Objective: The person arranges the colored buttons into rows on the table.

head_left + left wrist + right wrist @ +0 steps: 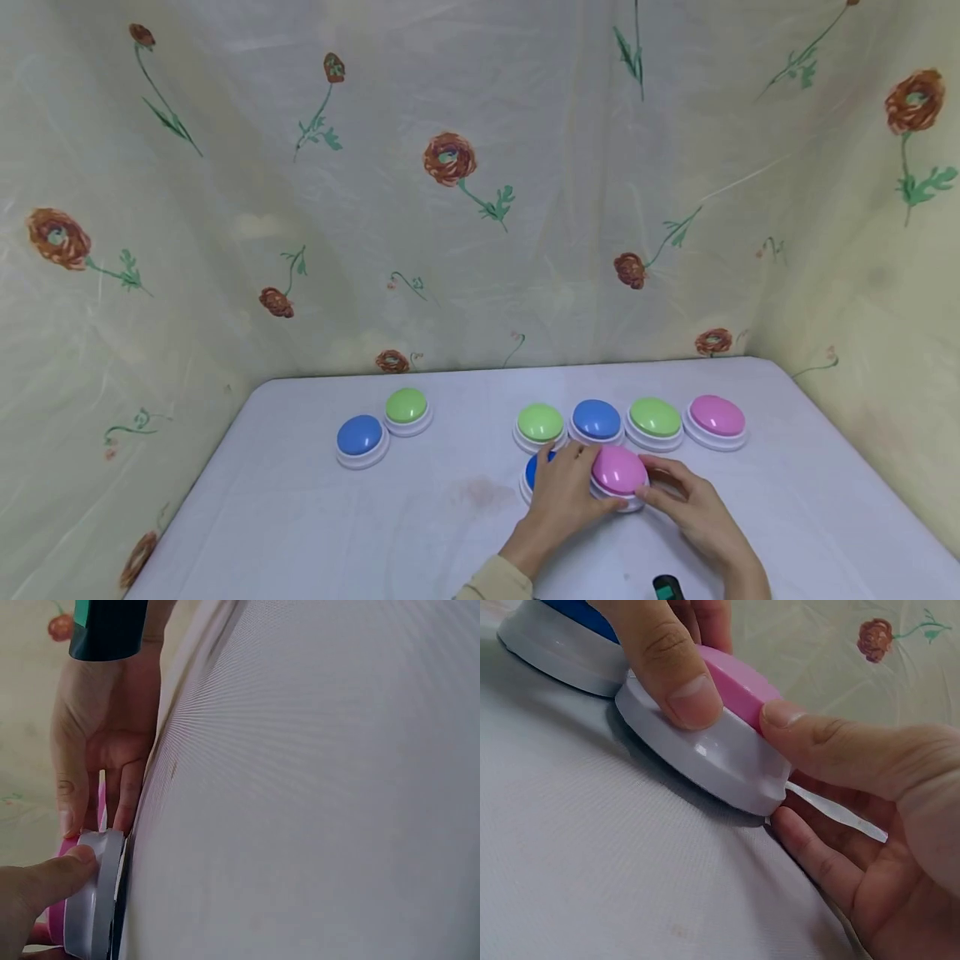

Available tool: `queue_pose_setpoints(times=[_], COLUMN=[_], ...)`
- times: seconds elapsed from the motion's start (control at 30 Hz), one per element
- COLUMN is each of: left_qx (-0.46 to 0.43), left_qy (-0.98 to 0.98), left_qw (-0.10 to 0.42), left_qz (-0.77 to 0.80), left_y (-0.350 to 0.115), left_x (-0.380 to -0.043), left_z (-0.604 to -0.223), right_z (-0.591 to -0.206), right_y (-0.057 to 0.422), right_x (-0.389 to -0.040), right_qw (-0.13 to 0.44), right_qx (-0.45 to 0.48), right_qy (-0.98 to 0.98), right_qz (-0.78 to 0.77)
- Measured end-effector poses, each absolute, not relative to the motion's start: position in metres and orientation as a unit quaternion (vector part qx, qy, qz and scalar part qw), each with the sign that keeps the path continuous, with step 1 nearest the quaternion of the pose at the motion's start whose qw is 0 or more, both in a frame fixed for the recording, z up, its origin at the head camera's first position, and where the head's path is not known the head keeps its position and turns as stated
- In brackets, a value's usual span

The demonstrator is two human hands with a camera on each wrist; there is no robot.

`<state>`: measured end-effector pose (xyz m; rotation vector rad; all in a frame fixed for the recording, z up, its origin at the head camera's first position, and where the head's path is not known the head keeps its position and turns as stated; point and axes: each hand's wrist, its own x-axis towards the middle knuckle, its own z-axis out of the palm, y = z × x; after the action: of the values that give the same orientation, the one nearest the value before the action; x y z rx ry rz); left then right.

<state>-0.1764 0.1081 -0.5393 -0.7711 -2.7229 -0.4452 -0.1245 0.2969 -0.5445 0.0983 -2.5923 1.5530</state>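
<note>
Both hands hold a pink dome push button [618, 469] with a round white base, at the near right of the group. My left hand [562, 500] grips it from the left, its thumb pressed to the side of the white base [705, 754]. From the right, my right hand [697, 508] pinches it, thumb on the edge of the pink dome [739, 682] and fingers around the far side. The base's near edge sits close over the white cloth in the right wrist view. A blue button [530, 472] stands just left, partly hidden behind my left hand.
Behind the hands runs a row: a green button [541, 422], a blue one [597, 419], another green one [656, 417] and a pink one [717, 415]. Farther left stand a blue button [359, 435] and a green button [407, 406]. Flowered curtain [525, 275] surrounds the table.
</note>
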Motion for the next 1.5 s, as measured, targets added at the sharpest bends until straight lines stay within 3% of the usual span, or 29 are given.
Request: queue_pose_setpoints(times=[0.43, 0.77, 1.0, 1.17, 1.5], left_qx=[-0.255, -0.248, -0.269, -0.283, -0.185], left_qy=[-0.949, -0.946, -0.926, -0.885, -0.844], left_qw=[0.123, 0.171, 0.185, 0.185, 0.325], left_qz=[-0.14, -0.12, -0.19, -0.32, -0.384], left_y=[0.11, 0.106, 0.092, 0.05, -0.079], left_x=[-0.177, -0.172, -0.179, -0.189, -0.212], left_z=[-0.54, -0.544, -0.54, -0.542, -0.555], right_z=[-0.543, -0.551, -0.549, -0.544, -0.521], right_y=[0.294, 0.293, 0.293, 0.286, 0.25], right_x=[-0.129, -0.127, -0.13, -0.134, -0.141], right_qw=[0.032, 0.036, 0.107, 0.167, 0.201], right_qx=[0.003, 0.013, 0.008, 0.027, 0.064], right_qy=[-0.866, -0.846, -0.836, -0.784, -0.75], right_qz=[0.499, 0.532, 0.539, 0.597, 0.627])
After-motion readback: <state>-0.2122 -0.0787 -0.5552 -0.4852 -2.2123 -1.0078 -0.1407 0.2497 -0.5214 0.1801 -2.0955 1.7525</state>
